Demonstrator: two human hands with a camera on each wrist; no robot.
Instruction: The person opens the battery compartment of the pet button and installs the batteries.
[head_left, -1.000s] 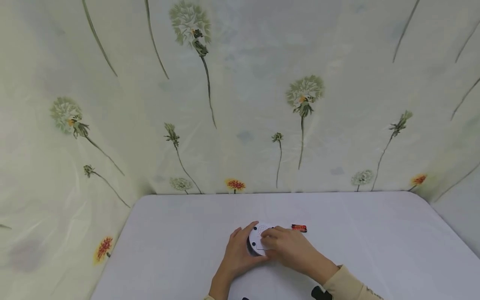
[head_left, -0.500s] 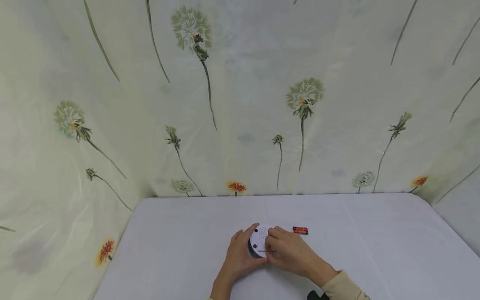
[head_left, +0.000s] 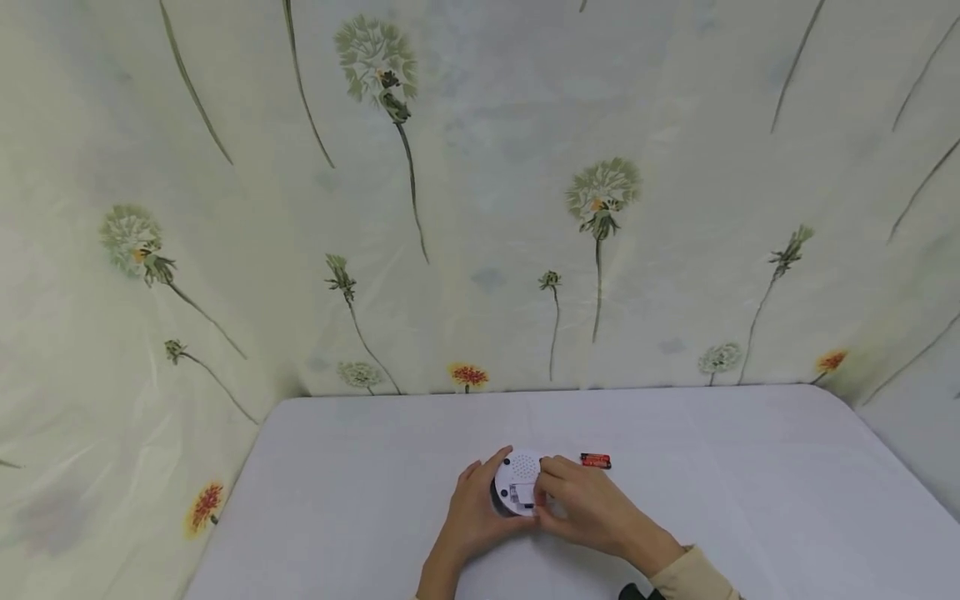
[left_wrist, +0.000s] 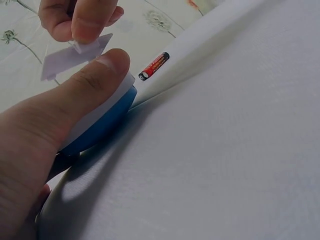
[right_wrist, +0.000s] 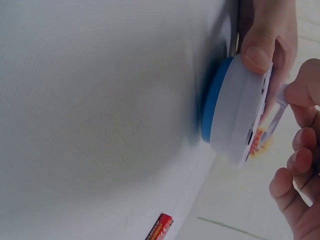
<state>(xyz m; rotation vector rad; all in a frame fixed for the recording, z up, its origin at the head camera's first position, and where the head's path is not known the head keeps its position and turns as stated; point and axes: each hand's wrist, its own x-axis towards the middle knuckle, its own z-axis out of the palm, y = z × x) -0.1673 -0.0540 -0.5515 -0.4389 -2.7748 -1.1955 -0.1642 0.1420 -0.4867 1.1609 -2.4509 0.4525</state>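
A round white device [head_left: 523, 465] with a blue lower side [right_wrist: 215, 100] lies with its perforated face up on the table. My left hand [head_left: 476, 512] grips it around the edge, thumb over the near rim. Just above it, my right hand [head_left: 588, 504] pinches a small white battery cover [left_wrist: 60, 62] by its tab between thumb and finger. The cover is tilted and lifted off the face, as the right wrist view shows. Under it a recessed compartment with a printed label [head_left: 514, 493] is partly exposed; my right fingers hide the rest.
A red-and-black battery [head_left: 596, 460] lies on the white-covered table [head_left: 720, 475], beyond my right hand. Behind the table's far edge hangs a flower-printed curtain [head_left: 480, 208]. A dark object [head_left: 637, 592] sits by the right sleeve at the bottom edge.
My right hand has raised the battery cover away from the device, uncovering the labelled compartment. My left hand keeps its grip on the device, and the battery lies where it was.
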